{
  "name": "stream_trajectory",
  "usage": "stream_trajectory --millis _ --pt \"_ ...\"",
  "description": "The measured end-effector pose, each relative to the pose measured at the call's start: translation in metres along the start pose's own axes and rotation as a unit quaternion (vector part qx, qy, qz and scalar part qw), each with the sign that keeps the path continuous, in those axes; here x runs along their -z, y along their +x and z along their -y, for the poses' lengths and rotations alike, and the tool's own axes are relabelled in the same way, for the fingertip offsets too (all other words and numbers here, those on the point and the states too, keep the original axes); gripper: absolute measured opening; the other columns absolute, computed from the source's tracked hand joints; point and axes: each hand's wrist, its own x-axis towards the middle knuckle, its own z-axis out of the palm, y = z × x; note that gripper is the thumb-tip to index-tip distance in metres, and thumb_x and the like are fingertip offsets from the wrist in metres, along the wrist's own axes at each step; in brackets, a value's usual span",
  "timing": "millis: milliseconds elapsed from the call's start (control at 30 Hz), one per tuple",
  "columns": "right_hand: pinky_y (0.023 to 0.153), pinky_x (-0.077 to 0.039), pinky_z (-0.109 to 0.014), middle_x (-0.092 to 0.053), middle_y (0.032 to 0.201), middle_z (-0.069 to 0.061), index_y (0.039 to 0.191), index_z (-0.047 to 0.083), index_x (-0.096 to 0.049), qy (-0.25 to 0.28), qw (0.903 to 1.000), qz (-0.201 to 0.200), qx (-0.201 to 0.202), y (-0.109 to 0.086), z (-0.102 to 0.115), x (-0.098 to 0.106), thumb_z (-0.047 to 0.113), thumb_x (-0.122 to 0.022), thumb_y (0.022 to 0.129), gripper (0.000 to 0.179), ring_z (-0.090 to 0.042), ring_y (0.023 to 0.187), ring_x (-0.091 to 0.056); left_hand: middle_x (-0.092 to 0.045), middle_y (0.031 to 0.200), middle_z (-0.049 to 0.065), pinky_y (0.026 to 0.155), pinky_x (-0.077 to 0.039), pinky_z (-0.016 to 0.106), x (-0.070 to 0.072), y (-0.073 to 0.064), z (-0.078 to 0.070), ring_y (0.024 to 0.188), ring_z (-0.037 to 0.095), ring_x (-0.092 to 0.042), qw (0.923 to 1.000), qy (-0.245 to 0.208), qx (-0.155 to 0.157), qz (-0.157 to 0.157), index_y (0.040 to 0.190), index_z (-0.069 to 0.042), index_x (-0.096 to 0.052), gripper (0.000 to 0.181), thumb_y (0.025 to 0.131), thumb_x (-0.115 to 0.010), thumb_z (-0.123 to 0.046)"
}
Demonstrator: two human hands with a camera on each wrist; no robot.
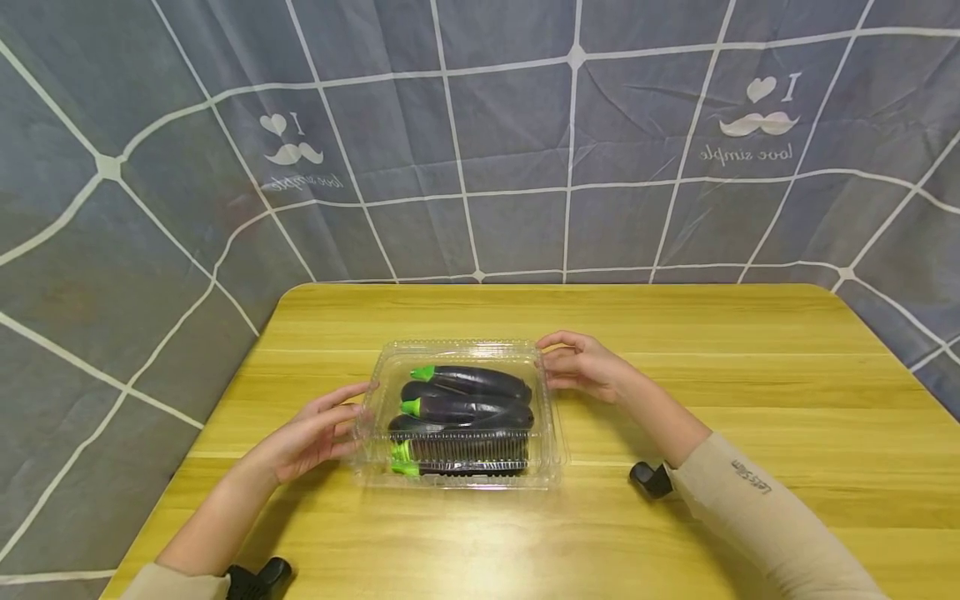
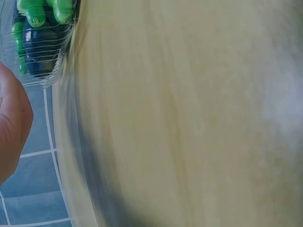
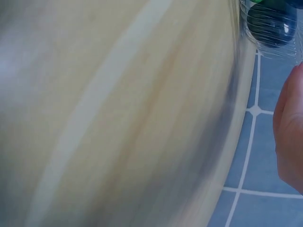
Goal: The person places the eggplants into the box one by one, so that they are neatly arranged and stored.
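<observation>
A clear plastic clamshell box (image 1: 457, 482) rests on the table, its transparent lid over several dark purple eggplants (image 1: 472, 408) with bright green caps. My left hand (image 1: 318, 437) is at the box's left side, fingers extended and fingertips right at the wall. At the far right corner, my right hand (image 1: 581, 367) has its loosely bent fingers against the rim. In the left wrist view, green eggplant caps (image 2: 35, 14) show through the ribbed plastic above the hand (image 2: 12, 123). One rounded eggplant end (image 3: 272, 26) appears above the hand (image 3: 291, 132) in the right wrist view.
The wood-grain table (image 1: 750, 375) extends around the box, with rounded far corners. A grey curtain (image 1: 517, 150) with white grid lines hangs behind it and along both sides. Black wrist devices (image 1: 649, 481) show at both sleeve cuffs.
</observation>
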Motion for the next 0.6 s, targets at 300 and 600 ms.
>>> stream_trajectory --millis 300,600 --pt "0.072 -0.053 -0.028 -0.055 0.096 -0.008 0.136 0.000 -0.031 -0.016 0.9996 -0.012 -0.021 -0.019 0.000 -0.001 -0.002 -0.045 0.092 0.046 -0.015 0.077 -0.059 -0.039 0.120 0.010 0.082 -0.049 0.028 -0.003 0.000 -0.001 0.107 0.011 -0.051 0.9996 0.020 -0.016 0.013 0.137 -0.025 -0.039 0.043 0.097 -0.051 -0.020" --pt "0.070 -0.054 -0.028 -0.056 0.095 -0.010 0.141 0.005 -0.023 -0.021 0.9994 0.012 -0.026 -0.045 0.000 -0.008 0.000 -0.047 0.093 0.054 -0.016 0.076 -0.062 -0.054 0.114 0.004 0.079 -0.051 0.027 -0.007 0.000 -0.004 0.097 0.012 -0.059 0.9982 -0.020 -0.042 0.039 0.130 -0.027 -0.042 0.038 0.098 -0.045 -0.006"
